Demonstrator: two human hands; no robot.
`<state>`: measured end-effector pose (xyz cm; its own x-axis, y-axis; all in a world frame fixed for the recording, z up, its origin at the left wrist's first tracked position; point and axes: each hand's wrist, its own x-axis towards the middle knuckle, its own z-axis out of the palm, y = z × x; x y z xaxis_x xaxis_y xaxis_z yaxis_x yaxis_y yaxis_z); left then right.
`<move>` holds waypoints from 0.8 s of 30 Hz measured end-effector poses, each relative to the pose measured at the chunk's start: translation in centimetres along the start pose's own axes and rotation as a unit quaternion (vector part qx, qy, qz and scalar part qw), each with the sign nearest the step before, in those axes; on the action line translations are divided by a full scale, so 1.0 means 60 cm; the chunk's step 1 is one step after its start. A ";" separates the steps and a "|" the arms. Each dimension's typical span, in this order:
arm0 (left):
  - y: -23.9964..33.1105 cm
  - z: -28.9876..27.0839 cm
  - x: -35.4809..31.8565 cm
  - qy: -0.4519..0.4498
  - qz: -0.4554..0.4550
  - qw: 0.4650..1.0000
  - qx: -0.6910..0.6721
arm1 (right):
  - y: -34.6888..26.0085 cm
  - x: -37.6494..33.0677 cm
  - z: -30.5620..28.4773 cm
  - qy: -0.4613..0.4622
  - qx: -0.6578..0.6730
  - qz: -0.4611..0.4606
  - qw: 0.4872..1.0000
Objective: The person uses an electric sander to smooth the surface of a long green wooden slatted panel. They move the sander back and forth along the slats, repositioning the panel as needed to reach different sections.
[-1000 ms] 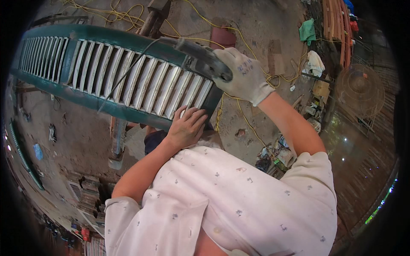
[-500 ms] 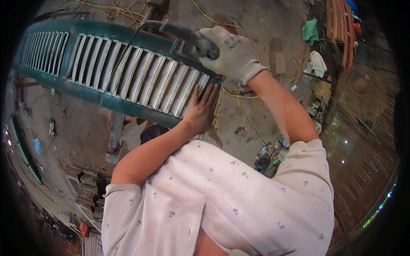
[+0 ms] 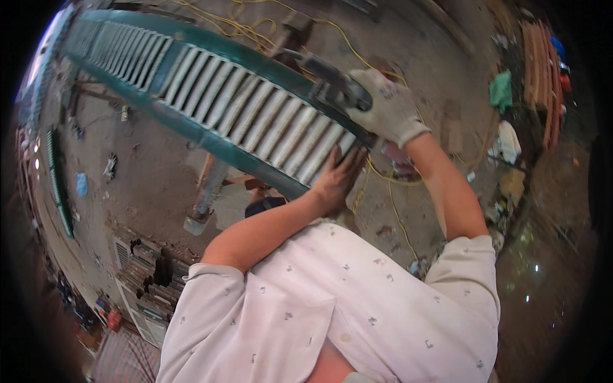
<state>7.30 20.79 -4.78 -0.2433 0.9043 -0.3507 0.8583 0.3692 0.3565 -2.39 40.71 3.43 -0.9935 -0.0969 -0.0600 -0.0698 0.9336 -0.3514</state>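
A long louvred wooden panel (image 3: 220,147) with a dark green frame and pale slats slants from the upper left toward my hands. My left hand (image 3: 338,182) is bare, its fingers stretched flat over the slats at the panel's near right end. On my right hand (image 3: 391,105) is a pale knitted glove, and its fingers wrap the handle of a dark power tool (image 3: 329,86). That tool sits on the far rail of the frame, close to the same end. Its underside is hidden, and the picture is slightly blurred.
A stand leg (image 3: 209,188) shows under the panel. Yellow cables (image 3: 397,207) run over the dirt floor. Cut wood pieces (image 3: 156,284) are stacked at lower left, with another green louvred panel (image 3: 59,188) beyond. Reddish planks (image 3: 541,83) and a green cloth (image 3: 501,91) lie at right.
The whole scene has shifted right and tilted in the picture, with the panel now slanting more steeply. Both hands and the power tool keep about the same places on the panel.
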 end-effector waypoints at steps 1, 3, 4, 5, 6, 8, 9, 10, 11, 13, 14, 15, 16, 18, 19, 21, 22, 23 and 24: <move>0.002 -0.001 -0.009 -0.001 0.004 1.000 -0.012 | -0.009 0.001 -0.007 -0.014 -0.008 0.014 1.000; 0.005 0.033 -0.025 0.019 0.015 0.999 -0.021 | -0.036 0.016 -0.009 -0.021 -0.013 0.009 1.000; 0.006 0.049 -0.037 0.030 0.018 0.999 0.000 | -0.046 0.029 -0.005 -0.028 -0.015 0.008 0.999; 0.008 0.064 -0.049 0.039 0.021 0.999 0.020 | -0.061 0.047 0.002 -0.022 -0.019 0.006 1.000; 0.005 0.089 -0.061 0.075 0.030 0.997 0.015 | -0.080 0.067 0.011 -0.018 -0.022 0.004 1.000; -0.008 0.137 -0.099 0.144 0.044 0.989 0.005 | -0.123 0.111 0.014 -0.030 -0.033 0.009 0.999; -0.014 0.142 -0.130 0.115 0.048 0.990 -0.064 | -0.137 0.134 0.026 -0.022 -0.033 0.000 0.999; -0.024 0.141 -0.165 0.087 0.056 0.986 -0.129 | -0.143 0.156 0.033 -0.007 -0.032 -0.006 0.999; -0.035 0.142 -0.206 0.060 0.063 0.977 -0.194 | -0.156 0.181 0.039 0.007 -0.030 -0.013 0.999; -0.056 0.163 -0.306 0.165 0.033 0.965 -0.204 | -0.193 0.230 0.039 -0.022 -0.036 0.006 0.999; -0.060 0.177 -0.354 0.198 -0.015 0.958 -0.209 | -0.203 0.253 0.047 -0.015 -0.037 0.000 0.999; -0.064 0.192 -0.402 0.230 -0.059 0.948 -0.213 | -0.221 0.273 0.052 -0.007 -0.038 -0.003 0.999; -0.064 0.187 -0.453 0.169 -0.134 0.954 -0.209 | -0.253 0.292 0.045 -0.038 -0.056 0.027 0.997; -0.067 0.238 -0.555 0.181 -0.225 0.936 -0.202 | -0.280 0.325 0.049 -0.025 -0.060 0.026 0.998; -0.058 0.296 -0.610 0.254 -0.252 0.912 -0.201 | -0.302 0.348 0.059 -0.023 -0.058 0.015 0.998; -0.053 0.365 -0.702 0.306 -0.315 0.863 -0.251 | -0.318 0.389 0.076 -0.017 -0.070 0.025 0.997; -0.062 0.389 -0.746 0.326 -0.343 0.835 -0.279 | -0.322 0.406 0.078 -0.018 -0.076 0.034 0.996; -0.075 0.408 -0.786 0.287 -0.382 0.825 -0.300 | -0.325 0.428 0.078 -0.004 -0.078 0.032 0.996; -0.077 0.429 -0.833 0.240 -0.420 0.813 -0.325 | -0.323 0.447 0.083 0.002 -0.079 0.033 0.996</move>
<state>27.13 -31.65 -11.20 -0.9019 0.1975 -0.3842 -0.0830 0.7936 0.6028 -27.24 18.28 3.95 -0.9968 -0.0316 -0.0739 -0.0166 0.9807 -0.1948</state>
